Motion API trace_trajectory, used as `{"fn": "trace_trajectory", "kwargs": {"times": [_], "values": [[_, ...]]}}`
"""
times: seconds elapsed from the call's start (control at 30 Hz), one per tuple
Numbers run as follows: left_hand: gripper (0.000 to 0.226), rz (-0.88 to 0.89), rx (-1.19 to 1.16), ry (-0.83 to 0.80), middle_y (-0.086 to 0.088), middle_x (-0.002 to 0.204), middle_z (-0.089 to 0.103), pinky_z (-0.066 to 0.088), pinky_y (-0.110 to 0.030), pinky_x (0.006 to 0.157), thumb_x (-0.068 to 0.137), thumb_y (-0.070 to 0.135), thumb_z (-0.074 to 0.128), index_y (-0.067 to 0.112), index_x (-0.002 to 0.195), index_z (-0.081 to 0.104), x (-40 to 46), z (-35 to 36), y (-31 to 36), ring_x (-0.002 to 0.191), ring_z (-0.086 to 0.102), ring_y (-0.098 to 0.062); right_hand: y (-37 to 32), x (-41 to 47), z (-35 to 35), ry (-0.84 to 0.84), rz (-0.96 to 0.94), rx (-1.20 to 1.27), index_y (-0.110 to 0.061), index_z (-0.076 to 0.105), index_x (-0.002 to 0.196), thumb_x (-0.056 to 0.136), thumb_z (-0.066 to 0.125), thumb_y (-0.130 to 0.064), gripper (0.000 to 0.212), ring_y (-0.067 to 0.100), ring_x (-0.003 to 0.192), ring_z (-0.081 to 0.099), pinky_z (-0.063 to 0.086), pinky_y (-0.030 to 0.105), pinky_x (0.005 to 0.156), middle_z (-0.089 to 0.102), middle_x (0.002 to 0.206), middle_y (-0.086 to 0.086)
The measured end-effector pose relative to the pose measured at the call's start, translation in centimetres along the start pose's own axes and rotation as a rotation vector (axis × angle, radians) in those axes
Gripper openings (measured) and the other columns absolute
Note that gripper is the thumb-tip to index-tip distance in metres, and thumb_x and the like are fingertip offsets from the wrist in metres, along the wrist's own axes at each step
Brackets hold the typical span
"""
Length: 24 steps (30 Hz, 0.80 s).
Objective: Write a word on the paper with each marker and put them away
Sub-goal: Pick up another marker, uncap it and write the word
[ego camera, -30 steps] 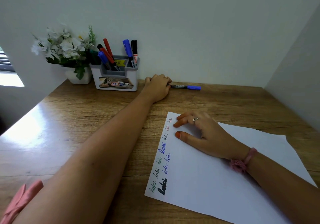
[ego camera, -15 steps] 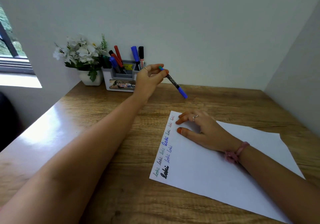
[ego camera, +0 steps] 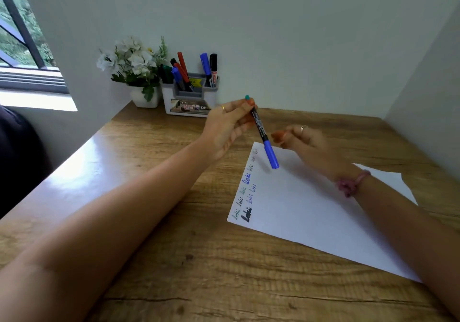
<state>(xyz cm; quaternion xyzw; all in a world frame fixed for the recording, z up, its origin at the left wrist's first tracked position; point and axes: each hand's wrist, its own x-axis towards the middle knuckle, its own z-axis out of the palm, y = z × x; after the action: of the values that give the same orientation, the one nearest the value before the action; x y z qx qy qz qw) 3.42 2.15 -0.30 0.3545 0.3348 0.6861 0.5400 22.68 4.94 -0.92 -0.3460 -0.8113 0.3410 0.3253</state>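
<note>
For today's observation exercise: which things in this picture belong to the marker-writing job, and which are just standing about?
Part of the job:
- marker, pinched in the left hand
- right hand, raised beside the marker
- paper with words written on it
- marker holder with its other markers

Just standing about:
- flower pot
- window
- pink wristband

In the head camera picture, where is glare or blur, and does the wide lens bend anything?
Head view: window light makes a bright glare patch on the left of the wooden table; the right hand is motion-blurred, while the left hand and its blue-capped marker stay fairly sharp; the marker casts a soft shadow on the paper; the wide lens bows the table's edges and stretches the forearms.
</note>
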Motion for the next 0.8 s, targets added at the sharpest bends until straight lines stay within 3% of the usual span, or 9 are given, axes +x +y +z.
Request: {"fn": "trace_trajectory", "kwargs": {"times": [0.1,0.17,0.27,0.33,0.4,0.47,0.6,0.7,0.8], "values": [[0.018,-0.037,-0.009,-0.055,-0.007,0.086,0.069,0.058,-0.031,0.078,0.088,0.006,0.061,-0.001,0.104,0.062,-0.2,1.1,-0.3,0.079,0.068,-0.014,-1.4,-0.1,-0.3,0.004,0.072,0.159,-0.002,0.069,0.086,0.089,0.05,-0.041,0.043,0.005,0.05,0.044,0.036,0.016,0.052,0.05,0.055,-0.014],[0.019,-0.054,0.012,-0.101,-0.008,0.087,0.068,0.058,-0.031,0.074,0.088,0.007,0.061,-0.002,0.105,0.062,-0.5,1.9,-0.4,0.076,0.067,-0.015,-2.0,-0.4,-0.2,-0.076,0.1,0.27,-0.017,0.069,0.069,0.083,0.053,-0.045,0.036,0.007,0.049,0.032,0.029,0.019,0.049,0.038,0.051,-0.013],[0.025,-0.103,0.051,-0.155,-0.006,0.086,0.065,0.056,-0.027,0.069,0.09,0.013,0.06,-0.002,0.111,0.059,-1.0,2.9,-0.5,0.071,0.064,-0.014,-2.0,-0.4,0.1,-0.108,0.131,0.351,-0.018,0.065,0.078,0.086,0.059,-0.032,0.018,0.004,0.047,0.03,0.028,0.016,0.046,0.038,0.053,-0.011],[0.023,-0.161,0.236,-0.236,-0.004,0.083,0.067,0.056,-0.029,0.079,0.094,0.025,0.054,0.005,0.104,0.061,-1.4,3.4,-0.2,0.075,0.066,-0.015,-1.9,-0.4,0.0,-0.066,0.129,0.386,-0.014,0.059,0.079,0.09,0.057,-0.022,0.014,0.004,0.047,0.033,0.028,0.016,0.045,0.044,0.053,-0.01],[0.038,-0.229,0.565,-0.363,-0.005,0.091,0.071,0.054,-0.032,0.088,0.095,0.044,0.044,0.011,0.097,0.062,-2.1,3.7,0.3,0.087,0.07,-0.018,-2.0,-0.4,-0.3,0.023,0.13,0.403,-0.016,0.057,0.078,0.093,0.054,-0.018,0.015,0.006,0.049,0.038,0.028,0.017,0.047,0.049,0.051,-0.011],[0.046,-0.297,0.753,-0.464,-0.007,0.098,0.069,0.054,-0.031,0.088,0.094,0.051,0.037,0.013,0.101,0.062,-2.6,4.1,0.6,0.089,0.069,-0.018,-2.0,-0.3,-0.8,0.1,0.121,0.402,-0.017,0.058,0.08,0.094,0.053,-0.021,0.016,0.004,0.05,0.045,0.033,0.017,0.05,0.053,0.051,-0.013],[0.031,-0.243,0.884,-0.46,0.001,0.075,0.049,0.054,-0.022,0.066,0.099,0.038,0.038,0.01,0.102,0.049,-3.1,5.1,0.3,0.061,0.047,-0.006,-1.9,-0.4,-0.8,0.168,0.077,0.448,-0.02,0.06,0.084,0.092,0.053,-0.025,0.012,0.001,0.068,0.059,0.047,0.018,0.067,0.064,0.073,-0.012],[0.028,-0.102,0.861,-0.337,0.005,0.063,0.038,0.034,-0.017,0.044,0.101,0.035,0.033,0.014,0.09,0.048,-3.3,5.3,-0.5,0.044,0.034,-0.001,-2.1,-0.4,0.1,0.144,0.049,0.637,-0.013,0.059,0.096,0.092,0.049,-0.025,0.016,0.016,0.097,0.062,0.053,0.035,0.088,0.064,0.101,0.005],[0.028,-0.042,0.808,-0.328,0.004,0.057,0.035,0.023,-0.017,0.037,0.102,0.031,0.033,0.02,0.078,0.044,-3.5,5.1,-0.9,0.038,0.028,-0.002,-2.4,-0.6,1.1,0.141,0.037,0.741,-0.011,0.056,0.096,0.1,0.038,-0.017,0.018,0.024,0.106,0.061,0.053,0.042,0.089,0.064,0.113,0.011]]}}
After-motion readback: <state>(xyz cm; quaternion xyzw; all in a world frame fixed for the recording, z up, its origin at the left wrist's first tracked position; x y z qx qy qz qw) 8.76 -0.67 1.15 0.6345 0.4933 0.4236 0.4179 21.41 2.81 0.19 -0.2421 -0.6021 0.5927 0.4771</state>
